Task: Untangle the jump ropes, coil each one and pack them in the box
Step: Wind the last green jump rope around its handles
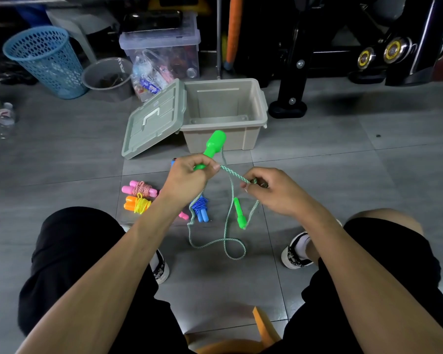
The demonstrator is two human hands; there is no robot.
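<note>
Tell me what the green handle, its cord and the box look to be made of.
Green handle: likely moulded plastic, smooth and glossy with a bright highlight. Cord: looks like braided fibre, green and white twisted strands, matte; the exact fibre can't be told. Box: seemingly rigid plastic, beige, dull sheen, moulded ribs and rim.

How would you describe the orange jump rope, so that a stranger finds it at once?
Start at the open beige box on the floor and come toward the person's left knee. Three coiled ropes lie there; the orange jump rope is just below the pink one, the only one with yellow cord.
</note>
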